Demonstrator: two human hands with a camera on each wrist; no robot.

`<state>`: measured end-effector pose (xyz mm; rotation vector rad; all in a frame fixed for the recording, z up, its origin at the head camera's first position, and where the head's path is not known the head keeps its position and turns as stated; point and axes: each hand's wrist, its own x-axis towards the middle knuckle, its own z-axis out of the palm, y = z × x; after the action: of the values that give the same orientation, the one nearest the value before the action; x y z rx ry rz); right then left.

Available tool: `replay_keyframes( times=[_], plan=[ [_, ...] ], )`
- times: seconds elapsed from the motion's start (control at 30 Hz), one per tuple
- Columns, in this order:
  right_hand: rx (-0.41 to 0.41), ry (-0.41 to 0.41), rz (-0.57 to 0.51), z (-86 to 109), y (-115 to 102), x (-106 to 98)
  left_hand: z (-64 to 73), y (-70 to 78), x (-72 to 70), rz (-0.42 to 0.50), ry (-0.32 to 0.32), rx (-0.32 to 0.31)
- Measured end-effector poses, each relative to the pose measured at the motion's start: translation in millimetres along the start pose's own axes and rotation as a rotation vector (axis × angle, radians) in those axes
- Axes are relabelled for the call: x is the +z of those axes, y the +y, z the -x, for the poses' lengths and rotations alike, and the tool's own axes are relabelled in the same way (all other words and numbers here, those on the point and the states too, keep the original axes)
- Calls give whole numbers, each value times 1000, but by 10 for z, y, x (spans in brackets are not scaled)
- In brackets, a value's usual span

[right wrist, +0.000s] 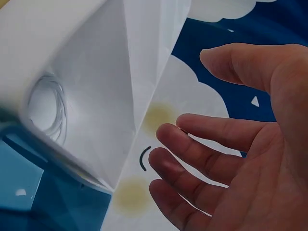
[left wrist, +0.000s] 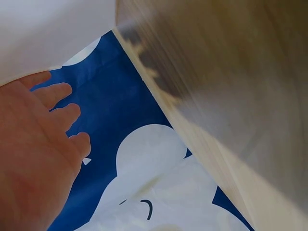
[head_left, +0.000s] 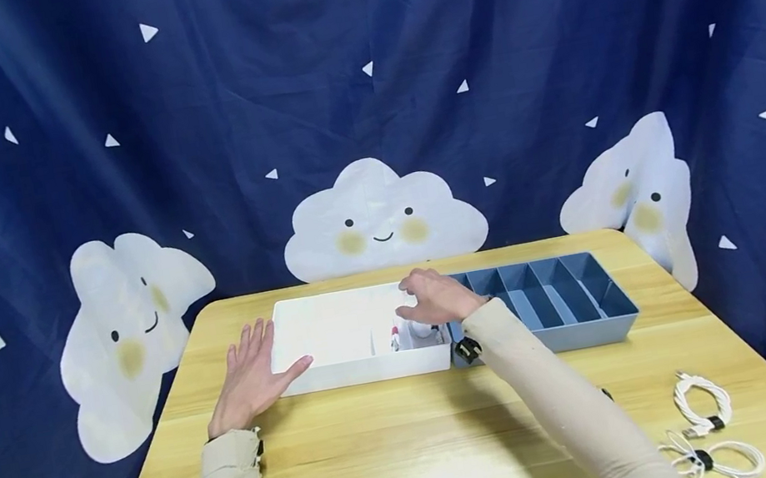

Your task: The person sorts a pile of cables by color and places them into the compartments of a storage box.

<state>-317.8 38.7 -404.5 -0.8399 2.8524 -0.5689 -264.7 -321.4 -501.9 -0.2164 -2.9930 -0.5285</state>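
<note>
A long white box [head_left: 367,370] stands at the back of the table, a white panel covering much of its top. My left hand [head_left: 249,375] is at its left end, fingers extended and thumb across the front corner; in the left wrist view the fingertips meet the white edge. Over the box's right-hand section is my right hand [head_left: 436,296], its fingers loosely bent and apart, with nothing between them. A coiled white cable [right wrist: 61,113] lies inside that section in the right wrist view. Beside it in the head view is a small red-and-white piece [head_left: 395,337].
A blue-grey divided organizer [head_left: 548,342] adjoins the white box on the right, under my right wrist. Two white cable bundles, an upper one [head_left: 725,401] and a lower one [head_left: 703,459], lie at the table's right. A dark blue curtain [head_left: 231,146] hangs behind the table.
</note>
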Motion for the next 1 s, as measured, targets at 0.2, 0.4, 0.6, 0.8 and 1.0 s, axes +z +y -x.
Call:
replay_keyframes(
  times=[0.2, 0.4, 0.6, 0.8, 1.0],
  plan=[
    [14, 25, -25, 106, 41, -69, -5, -12, 7, 12, -6, -4],
    [14, 61, -32, 238, 80, -141, -9, -8, 15, 6, -6, -1],
    [25, 77, -44, 377, 111, -218, -10, -11, 25, 9, -1, -1],
    [40, 80, -90, 510, 167, -265, -2, -17, 23, 14, -3, -1],
    [40, 91, -90, 615, 215, -295, -6, -17, 16, 18, -12, -4]
  ],
)
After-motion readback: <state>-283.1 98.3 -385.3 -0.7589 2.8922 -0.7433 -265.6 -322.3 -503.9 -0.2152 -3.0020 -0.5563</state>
